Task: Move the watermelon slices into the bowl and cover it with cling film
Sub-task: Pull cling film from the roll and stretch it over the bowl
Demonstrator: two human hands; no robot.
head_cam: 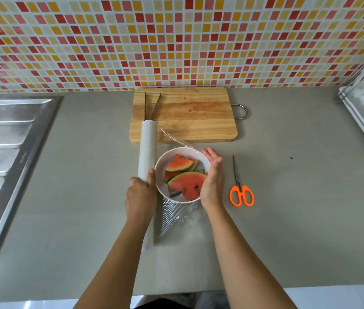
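Grey tabletop (288,197) below mosaic tiles. White bowl (162,175) of slices (186,181) under film (176,215). Left hand (140,197), fingers curled around roll (147,150); right hand (212,177), fingers straight, together, flat against rim. Best pulled taut, pressed down all round, then cut with scissors (241,192).

My wooden cutting board (190,114) carries tongs (153,105); orange scissors (241,192) lie on the bench (299,208), a steel sink (9,152) at left.
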